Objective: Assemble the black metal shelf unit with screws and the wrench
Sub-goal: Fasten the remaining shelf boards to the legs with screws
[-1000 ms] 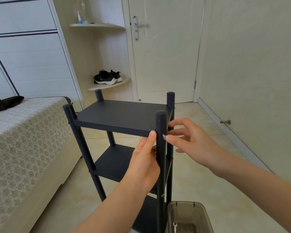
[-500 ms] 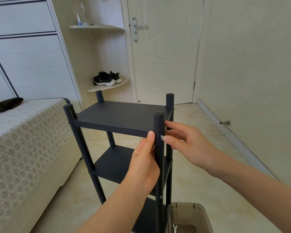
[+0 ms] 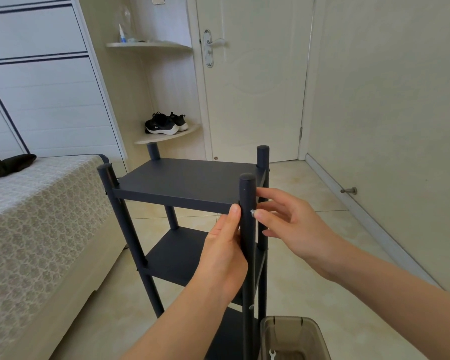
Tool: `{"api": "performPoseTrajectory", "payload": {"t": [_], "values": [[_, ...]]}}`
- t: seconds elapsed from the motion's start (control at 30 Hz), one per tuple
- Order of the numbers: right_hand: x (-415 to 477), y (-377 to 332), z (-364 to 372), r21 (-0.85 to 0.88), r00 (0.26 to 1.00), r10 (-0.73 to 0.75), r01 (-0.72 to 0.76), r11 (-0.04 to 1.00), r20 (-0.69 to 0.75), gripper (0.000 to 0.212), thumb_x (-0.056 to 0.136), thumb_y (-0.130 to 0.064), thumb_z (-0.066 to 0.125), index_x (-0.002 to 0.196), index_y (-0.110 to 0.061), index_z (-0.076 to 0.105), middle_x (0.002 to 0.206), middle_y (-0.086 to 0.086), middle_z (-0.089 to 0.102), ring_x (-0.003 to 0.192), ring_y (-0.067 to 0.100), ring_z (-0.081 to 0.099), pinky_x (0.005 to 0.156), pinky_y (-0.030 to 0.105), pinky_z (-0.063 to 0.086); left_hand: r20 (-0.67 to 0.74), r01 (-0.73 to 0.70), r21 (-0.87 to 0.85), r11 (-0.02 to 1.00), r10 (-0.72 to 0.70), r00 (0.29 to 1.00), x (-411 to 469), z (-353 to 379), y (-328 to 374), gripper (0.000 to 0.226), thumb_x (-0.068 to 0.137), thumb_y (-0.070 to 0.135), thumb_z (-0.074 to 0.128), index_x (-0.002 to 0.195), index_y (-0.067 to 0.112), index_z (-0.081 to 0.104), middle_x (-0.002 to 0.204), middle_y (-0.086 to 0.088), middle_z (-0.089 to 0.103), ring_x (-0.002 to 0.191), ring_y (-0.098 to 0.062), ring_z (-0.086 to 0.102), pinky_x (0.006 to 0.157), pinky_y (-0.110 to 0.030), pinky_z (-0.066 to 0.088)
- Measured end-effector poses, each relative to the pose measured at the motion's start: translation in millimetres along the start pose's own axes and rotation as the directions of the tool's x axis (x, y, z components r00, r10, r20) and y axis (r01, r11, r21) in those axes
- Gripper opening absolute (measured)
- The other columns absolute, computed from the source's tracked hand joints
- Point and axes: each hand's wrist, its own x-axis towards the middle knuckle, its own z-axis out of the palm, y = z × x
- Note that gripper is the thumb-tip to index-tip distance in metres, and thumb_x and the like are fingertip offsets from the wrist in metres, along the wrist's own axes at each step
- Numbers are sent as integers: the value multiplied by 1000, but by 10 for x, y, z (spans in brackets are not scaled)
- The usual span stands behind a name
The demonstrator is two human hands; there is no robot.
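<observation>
Beside the bed (image 3: 37,216) stood the shelf unit (image 3: 187,183); the left hand (image 3: 224,255) gripped its near post (image 3: 247,193), the right hand (image 3: 296,229) pinched a screw (image 3: 252,212), lying horizontal, against that post's right side.

left hand (image 3: 225,255): bare, thumbnail short | right hand (image 3: 295,227): bare | left forearm (image 3: 182,323): bare along whole visible length | right forearm (image 3: 390,289): bare along whole visible length
</observation>
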Motion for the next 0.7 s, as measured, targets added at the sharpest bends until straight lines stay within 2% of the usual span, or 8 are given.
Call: {"api": "performPoseTrajectory", "payload": {"t": [0.2, 0.3, 0.37, 0.47, 0.5, 0.57, 0.63, 0.7], "values": [[4, -2, 39, -16, 999, 7, -8, 1000, -37, 29, 97, -20, 58, 110, -47, 55, 104, -11, 68, 100, 3, 65, 98, 37, 52, -17, -4, 32, 999, 4, 1000, -15, -5, -10, 34, 94, 36, 54, 114, 14, 70, 92, 0, 77, 80, -6, 74, 59, -17, 56], [11, -5, 55, -8, 999, 27, -27, 1000, -42, 27, 97, -21, 57, 117, -40, 56, 105, -9, 69, 99, 5, 65, 96, 36, 53, -33, -3, 60, 998, 5, 999, -17, -10, 6, 41, 87, 39, 58, 116, 12, 70, 92, 1, 77, 79, -8, 74, 58, -19, 56], [17, -1, 58, 6, 997, 51, -51, 999, -51, 27, 97, -23, 58, 120, -38, 56, 109, -8, 68, 102, 8, 64, 96, 36, 53, -53, 3, 132, 991, 4, 999, -15, -40, 34, 44, 85, 42, 59, 117, 13, 70, 99, 0, 77, 88, -10, 74, 68, -23, 56], [34, 10, 32, 81, 993, 111, -108, 991, -37, 29, 94, -22, 63, 118, -38, 61, 108, -7, 70, 105, 12, 65, 92, 33, 54, -132, -6, 375, 927, 60, 989, -37, -76, 105, 36, 91, 44, 59, 108, 17, 74, 102, 7, 77, 105, -11, 69, 99, -32, 45], [40, 14, 17, 119, 991, 130, -126, 985, -21, 29, 93, -21, 66, 115, -39, 63, 106, -6, 71, 105, 12, 65, 91, 32, 54, -167, -10, 485, 875, 104, 980, -49, -94, 129, 31, 93, 45, 58, 101, 21, 76, 96, 12, 77, 101, -7, 69, 103, -33, 42], [47, 17, -10, 178, 988, 157, -156, 972, 9, 29, 90, -17, 69, 109, -39, 66, 103, -4, 74, 105, 13, 67, 92, 33, 53, -197, -56, 695, 716, 265, 944, -84, -129, 186, 27, 93, 46, 59, 88, 26, 76, 83, 16, 76, 85, 0, 69, 98, -28, 45], [54, 17, -23, 190, 985, 170, -171, 967, 18, 31, 88, -16, 72, 111, -36, 67, 103, -2, 73, 104, 12, 67, 94, 35, 53, -101, -138, 895, 424, 494, 864, -131, -163, 242, 26, 89, 48, 63, 76, 28, 72, 72, 14, 71, 73, -2, 67, 79, -19, 50], [62, 4, -32, 191, 982, 189, -190, 963, 21, 34, 86, -16, 73, 116, -32, 67, 104, -1, 72, 105, 14, 66, 98, 38, 52, 54, -214, 961, 177, 636, 769, -168, -189, 322, 22, 84, 51, 66, 77, 31, 67, 74, 17, 65, 75, -2, 60, 67, -15, 42]]}}
